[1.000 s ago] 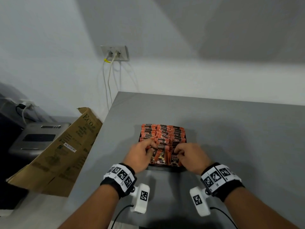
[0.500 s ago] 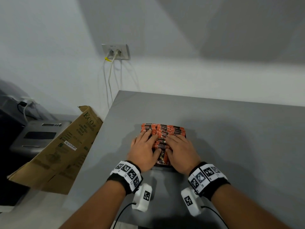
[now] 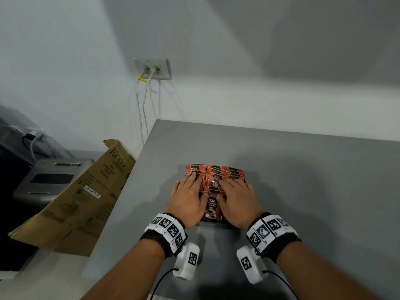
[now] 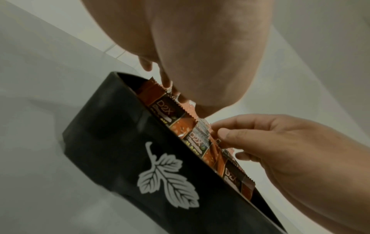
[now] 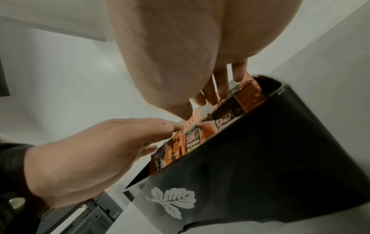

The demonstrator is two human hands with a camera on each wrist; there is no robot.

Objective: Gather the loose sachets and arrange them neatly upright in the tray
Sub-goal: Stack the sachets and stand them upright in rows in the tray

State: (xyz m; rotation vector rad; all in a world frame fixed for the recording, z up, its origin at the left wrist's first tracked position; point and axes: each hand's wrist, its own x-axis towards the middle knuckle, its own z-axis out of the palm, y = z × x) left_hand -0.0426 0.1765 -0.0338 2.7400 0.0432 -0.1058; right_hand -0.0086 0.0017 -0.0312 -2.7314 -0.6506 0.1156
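Note:
Several orange-and-black sachets [image 3: 225, 173] stand packed upright in a black tray [image 3: 218, 224] on the grey table. My left hand [image 3: 189, 194] lies flat on the tops of the left rows, fingers straight. My right hand [image 3: 234, 193] rests the same way on the right rows. One sachet label [image 3: 212, 205] shows between the hands. In the left wrist view the tray [image 4: 120, 150] bears a white leaf mark, and the left fingertips [image 4: 167, 83] touch the sachet tops [image 4: 166, 109]. In the right wrist view the right fingers [image 5: 219, 88] press on the sachets [image 5: 222, 122] in the tray [image 5: 260, 150].
The grey table [image 3: 303, 180] ends at its left edge [image 3: 129, 191], where a cardboard box [image 3: 82, 198] leans. A grey printer [image 3: 49, 178] stands further left. A wall socket [image 3: 152, 68] with two cables is behind.
A second ago both hands were curled on the nearest sachets. They have since stretched forward and flattened over the sachet tops, and have barely shifted in the last half second.

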